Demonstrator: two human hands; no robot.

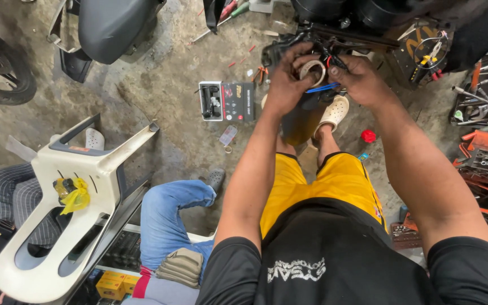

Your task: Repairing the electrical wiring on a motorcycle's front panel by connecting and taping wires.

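Left hand [282, 85] pinches a tape roll [312, 70] up at the motorcycle's wiring [329, 59]; right hand [360, 79] closes on the blue wire [322, 87], steadying it for wrapping

2 hands [286, 85] [362, 79]; 1 tape roll [312, 70]; 1 plastic chair [69, 209]; 1 red cap [368, 136].

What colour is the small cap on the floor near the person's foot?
Red. The small cap shows best in the head view, lying on the concrete floor.
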